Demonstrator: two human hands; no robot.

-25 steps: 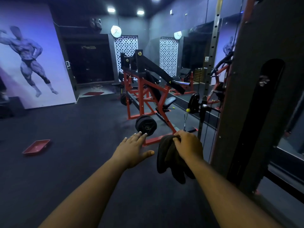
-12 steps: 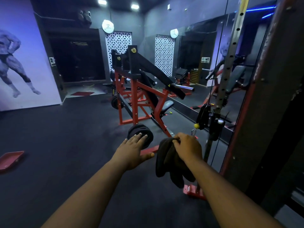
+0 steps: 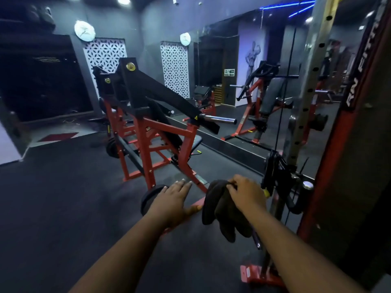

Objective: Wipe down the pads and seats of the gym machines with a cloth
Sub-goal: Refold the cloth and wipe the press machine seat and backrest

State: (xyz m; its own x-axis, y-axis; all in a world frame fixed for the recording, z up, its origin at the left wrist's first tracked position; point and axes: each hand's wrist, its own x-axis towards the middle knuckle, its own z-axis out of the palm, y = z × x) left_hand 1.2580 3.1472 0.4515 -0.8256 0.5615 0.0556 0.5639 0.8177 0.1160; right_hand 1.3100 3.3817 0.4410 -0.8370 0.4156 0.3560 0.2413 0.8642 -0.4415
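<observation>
Dim gym, dark rubber floor (image 3: 53, 208). Right hand (image 3: 246, 194) fingers grip the bunched dark cloth (image 3: 224, 212); left hand (image 3: 172, 200) is flat, fingers extended. The red-framed machine's black seat pad (image 3: 195, 141) lies ahead, well apart.

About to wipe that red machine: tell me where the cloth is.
In the head view, the dark cloth hangs bunched from the right hand, lower centre, beside the open left hand.

Open floor (image 3: 63, 208) before red machine (image 3: 148, 132)
</observation>
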